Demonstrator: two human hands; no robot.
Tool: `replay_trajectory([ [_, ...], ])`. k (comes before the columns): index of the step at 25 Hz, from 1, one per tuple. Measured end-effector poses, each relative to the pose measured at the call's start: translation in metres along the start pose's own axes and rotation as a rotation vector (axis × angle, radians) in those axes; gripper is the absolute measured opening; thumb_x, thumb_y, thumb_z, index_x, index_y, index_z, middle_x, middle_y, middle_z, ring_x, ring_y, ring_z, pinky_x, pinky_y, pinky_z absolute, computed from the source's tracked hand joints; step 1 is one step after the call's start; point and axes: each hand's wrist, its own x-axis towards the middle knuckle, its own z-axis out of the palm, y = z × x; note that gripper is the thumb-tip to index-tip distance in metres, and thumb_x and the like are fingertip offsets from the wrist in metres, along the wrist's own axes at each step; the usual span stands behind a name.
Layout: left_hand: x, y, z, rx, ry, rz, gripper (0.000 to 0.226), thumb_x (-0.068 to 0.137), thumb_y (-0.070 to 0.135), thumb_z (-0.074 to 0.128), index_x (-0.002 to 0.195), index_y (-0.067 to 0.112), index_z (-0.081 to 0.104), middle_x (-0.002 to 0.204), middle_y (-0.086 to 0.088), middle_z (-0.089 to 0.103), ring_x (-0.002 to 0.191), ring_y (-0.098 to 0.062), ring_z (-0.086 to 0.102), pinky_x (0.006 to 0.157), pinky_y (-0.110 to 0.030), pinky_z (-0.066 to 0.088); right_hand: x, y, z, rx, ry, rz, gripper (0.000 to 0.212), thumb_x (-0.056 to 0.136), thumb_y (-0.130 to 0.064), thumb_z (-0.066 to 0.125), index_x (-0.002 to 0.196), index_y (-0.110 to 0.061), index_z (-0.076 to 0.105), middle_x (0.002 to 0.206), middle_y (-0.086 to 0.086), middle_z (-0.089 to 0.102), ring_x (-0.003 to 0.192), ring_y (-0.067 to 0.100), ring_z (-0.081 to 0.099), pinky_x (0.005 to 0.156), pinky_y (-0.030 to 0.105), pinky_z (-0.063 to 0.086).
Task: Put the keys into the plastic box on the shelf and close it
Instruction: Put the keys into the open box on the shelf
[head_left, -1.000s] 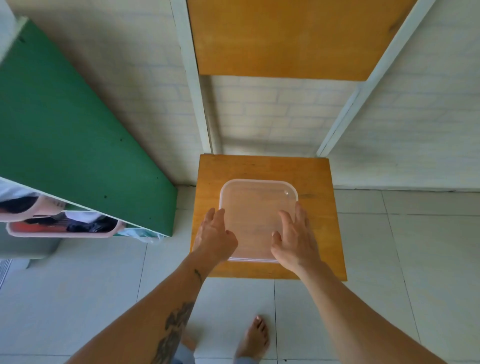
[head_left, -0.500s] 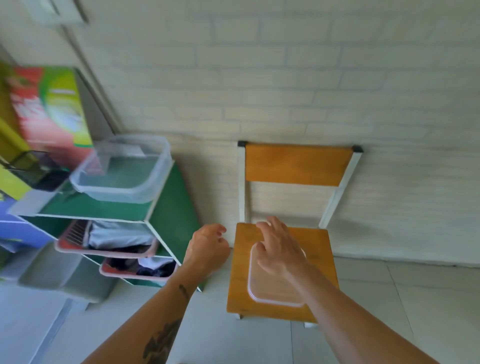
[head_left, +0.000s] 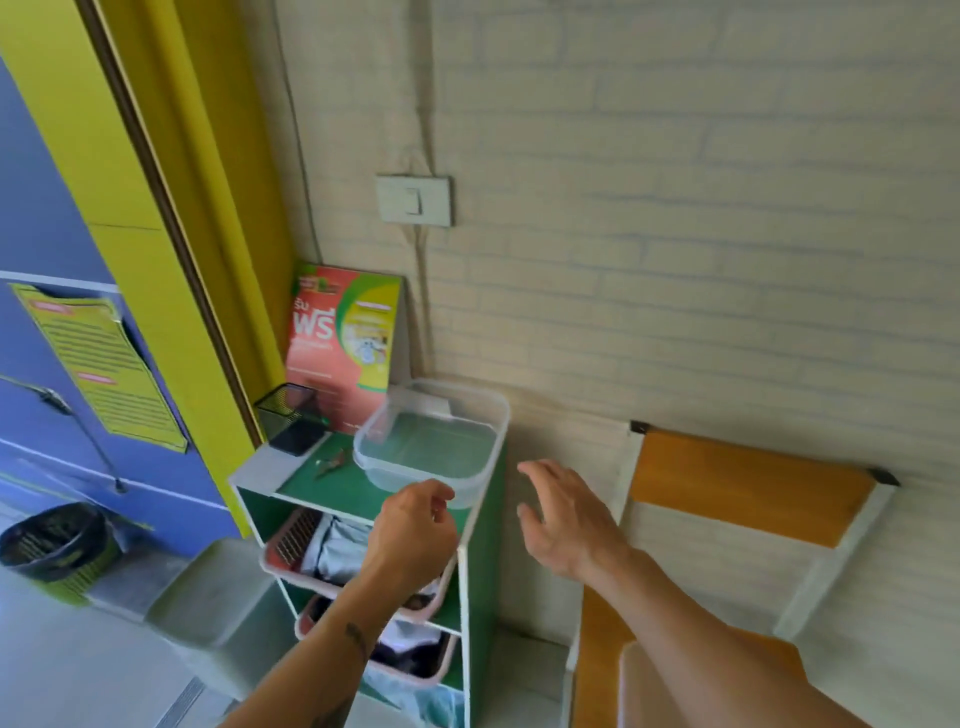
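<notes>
A clear plastic box (head_left: 434, 441) stands open, with no lid on it, on top of the green shelf (head_left: 306, 480). A small bunch of keys (head_left: 331, 464) lies on the shelf top just left of the box. The translucent lid (head_left: 631, 686) lies on the wooden chair seat at the lower right, partly hidden by my right forearm. My left hand (head_left: 413, 530) hovers in front of the box with fingers loosely curled and holds nothing. My right hand (head_left: 563, 512) is open in the air between shelf and chair.
A black mesh holder (head_left: 291, 415) and a red and green carton (head_left: 343, 343) stand behind the keys. Pink baskets (head_left: 291, 545) with clothes fill the lower shelves. The wooden chair (head_left: 748, 483) stands at the right against the brick wall. A black bin (head_left: 52, 540) sits on the floor at the left.
My view swung up and left from the chair to the shelf. Both hands left the lid on the chair seat and moved toward the shelf top.
</notes>
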Motion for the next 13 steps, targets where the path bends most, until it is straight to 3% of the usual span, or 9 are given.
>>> replay_trajectory([
  [7, 0.095, -0.116, -0.073, -0.004, 0.073, 0.07, 0.036, 0.084, 0.007, 0.049, 0.113, 0.019, 0.067, 0.107, 0.002, 0.067, 0.094, -0.019, 0.062, 0.087, -0.035, 0.053, 0.091, -0.09, 0.071, -0.115, -0.024, 0.063, 0.064, 0.091, -0.039, 0.056, 0.146, -0.015, 0.034, 0.144, 0.006, 0.043, 0.131, 0.028, 0.041, 0.108, 0.038, 0.037],
  [13, 0.147, -0.172, -0.077, 0.138, -0.001, 0.131, 0.037, 0.082, 0.008, 0.057, 0.117, 0.015, 0.064, 0.107, -0.005, 0.059, 0.096, -0.027, 0.056, 0.082, -0.039, 0.051, 0.126, -0.108, 0.101, -0.28, -0.13, 0.165, 0.049, 0.092, -0.037, 0.057, 0.134, -0.015, 0.044, 0.127, 0.007, 0.055, 0.112, 0.029, 0.053, 0.095, 0.042, 0.046],
])
